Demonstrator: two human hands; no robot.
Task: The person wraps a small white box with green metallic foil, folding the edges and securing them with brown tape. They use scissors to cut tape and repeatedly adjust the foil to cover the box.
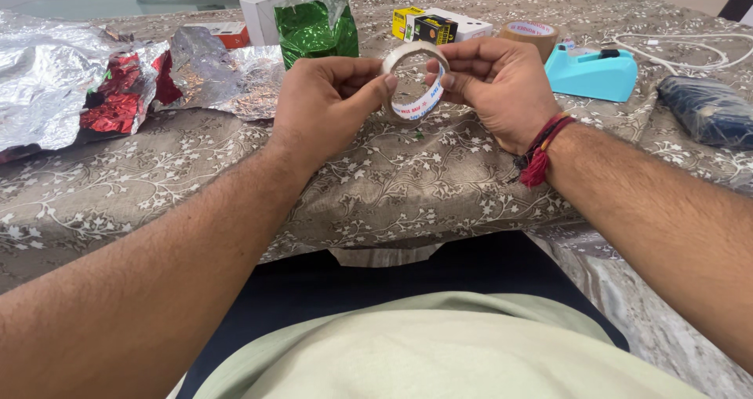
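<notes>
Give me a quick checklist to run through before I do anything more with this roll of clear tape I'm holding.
1. Roll held by both hands: ok. The left hand and right hand pinch the clear tape roll from either side.
2. Roll clear of the table: ok. It is held up above the patterned tablecloth.
3. Loose tape end found: cannot tell. No free end shows.
4. Tape dispenser within sight: ok. The turquoise dispenser sits to the right, past the right hand.
5. Wrapping material nearby: ok. The green foil package and silver foil sheet lie on the table.
</notes>
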